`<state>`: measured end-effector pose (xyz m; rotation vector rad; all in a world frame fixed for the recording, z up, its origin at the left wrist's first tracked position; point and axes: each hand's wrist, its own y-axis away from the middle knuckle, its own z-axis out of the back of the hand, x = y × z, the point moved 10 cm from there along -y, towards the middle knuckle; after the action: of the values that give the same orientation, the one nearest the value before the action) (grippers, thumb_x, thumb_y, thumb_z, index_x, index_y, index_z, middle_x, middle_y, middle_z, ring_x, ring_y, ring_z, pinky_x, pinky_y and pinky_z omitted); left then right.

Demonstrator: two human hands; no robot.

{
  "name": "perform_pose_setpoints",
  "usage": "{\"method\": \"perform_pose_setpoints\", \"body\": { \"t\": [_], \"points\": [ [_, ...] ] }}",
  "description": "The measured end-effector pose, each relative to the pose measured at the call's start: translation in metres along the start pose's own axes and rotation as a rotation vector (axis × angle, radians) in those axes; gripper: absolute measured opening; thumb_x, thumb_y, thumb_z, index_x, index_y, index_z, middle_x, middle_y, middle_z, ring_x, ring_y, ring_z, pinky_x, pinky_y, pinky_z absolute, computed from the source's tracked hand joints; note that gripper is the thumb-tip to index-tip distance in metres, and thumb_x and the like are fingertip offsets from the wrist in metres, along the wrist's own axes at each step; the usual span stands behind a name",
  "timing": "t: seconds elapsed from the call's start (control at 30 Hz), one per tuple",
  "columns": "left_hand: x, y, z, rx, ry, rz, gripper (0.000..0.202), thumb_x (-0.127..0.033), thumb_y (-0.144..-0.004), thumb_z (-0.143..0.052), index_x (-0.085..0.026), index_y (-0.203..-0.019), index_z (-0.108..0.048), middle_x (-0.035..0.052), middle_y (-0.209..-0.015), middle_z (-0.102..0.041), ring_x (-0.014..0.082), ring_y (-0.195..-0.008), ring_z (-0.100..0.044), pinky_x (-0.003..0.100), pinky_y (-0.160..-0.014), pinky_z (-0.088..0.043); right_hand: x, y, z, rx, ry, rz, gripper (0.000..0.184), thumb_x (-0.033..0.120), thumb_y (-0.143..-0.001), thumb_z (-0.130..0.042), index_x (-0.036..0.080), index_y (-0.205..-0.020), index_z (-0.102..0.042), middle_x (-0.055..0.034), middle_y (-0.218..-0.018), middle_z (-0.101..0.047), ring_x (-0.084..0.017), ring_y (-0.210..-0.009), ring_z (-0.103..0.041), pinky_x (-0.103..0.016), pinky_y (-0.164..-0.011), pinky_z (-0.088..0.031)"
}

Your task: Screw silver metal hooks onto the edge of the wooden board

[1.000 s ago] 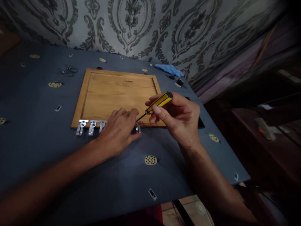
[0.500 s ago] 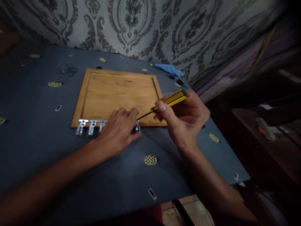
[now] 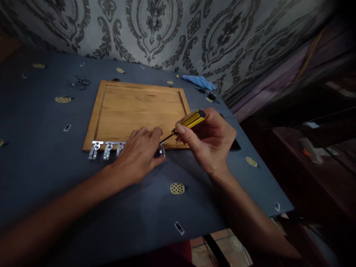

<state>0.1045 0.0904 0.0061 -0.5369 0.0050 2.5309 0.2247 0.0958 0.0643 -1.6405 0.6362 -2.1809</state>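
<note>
A wooden panel [image 3: 139, 107] lies flat on the blue cloth. Several silver metal hooks [image 3: 96, 148] line its near edge. My left hand [image 3: 140, 154] rests palm down over the hooks at the middle of that edge, fingers curled onto the wood, thumb beside a hook [image 3: 161, 150]. My right hand [image 3: 211, 142] grips a yellow and black screwdriver [image 3: 189, 121]. Its dark shaft slants down and left, the tip meeting the top of that hook just past my left fingertips.
The blue tablecloth [image 3: 41, 155] carries yellow dotted motifs. A blue rag [image 3: 198, 81] and small dark tools [image 3: 210, 95] lie at the far right corner. A tangle of wire [image 3: 80, 82] sits at the far left. The table edge drops off on the right near dark furniture [image 3: 311, 148].
My right hand swung the screwdriver handle out to the right and up, then brought it back left and lower. The left hand stayed on the hooks.
</note>
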Motion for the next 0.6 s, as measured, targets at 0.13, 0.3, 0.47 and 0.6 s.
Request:
{"method": "perform_pose_setpoints", "body": {
  "t": [0.13, 0.3, 0.47, 0.6],
  "points": [
    [-0.0001, -0.0005, 0.0010, 0.000, 0.005, 0.007, 0.047, -0.030, -0.083, -0.078, -0.018, -0.119, -0.051, 0.0100, -0.106, -0.069, 0.0309, -0.102, -0.061, 0.043, -0.086, -0.049, -0.0012, -0.0039, -0.0047, 0.117, -0.036, -0.042, 0.024, 0.039, -0.079, -0.084, 0.022, -0.087, -0.068, 0.0010, -0.087, -0.069, -0.009, -0.058, -0.061, -0.025, -0.053, -0.053],
    [-0.0003, -0.0001, 0.0009, -0.007, -0.012, 0.000, 0.044, -0.030, -0.083, -0.077, -0.018, -0.116, -0.051, 0.0093, -0.105, -0.068, 0.0303, -0.101, -0.061, 0.042, -0.085, -0.048, -0.0024, -0.0057, -0.0102, 0.256, -0.088, -0.084, 0.024, 0.043, -0.082, -0.080, 0.022, -0.093, -0.073, -0.0004, -0.092, -0.072, -0.009, -0.062, -0.063, -0.024, -0.055, -0.055],
    [0.0004, 0.0003, -0.0004, -0.013, -0.017, -0.005, 0.045, -0.030, -0.084, -0.077, -0.018, -0.118, -0.050, 0.0087, -0.104, -0.068, 0.0305, -0.102, -0.061, 0.042, -0.085, -0.048, -0.0053, -0.0047, -0.0091, 0.187, -0.152, -0.094, 0.026, 0.038, -0.076, -0.086, 0.021, -0.079, -0.066, 0.0027, -0.082, -0.071, -0.007, -0.053, -0.062, -0.022, -0.049, -0.055],
    [0.0001, 0.0002, -0.0001, -0.017, -0.017, -0.007, 0.048, -0.031, -0.083, -0.078, -0.018, -0.120, -0.049, 0.0085, -0.105, -0.068, 0.0311, -0.102, -0.061, 0.043, -0.086, -0.049, -0.0049, -0.0032, -0.0052, 0.074, -0.130, -0.056, 0.036, 0.039, -0.070, -0.090, 0.021, -0.076, -0.059, 0.0050, -0.075, -0.068, -0.008, -0.048, -0.061, -0.021, -0.043, -0.053]
  ]
}}
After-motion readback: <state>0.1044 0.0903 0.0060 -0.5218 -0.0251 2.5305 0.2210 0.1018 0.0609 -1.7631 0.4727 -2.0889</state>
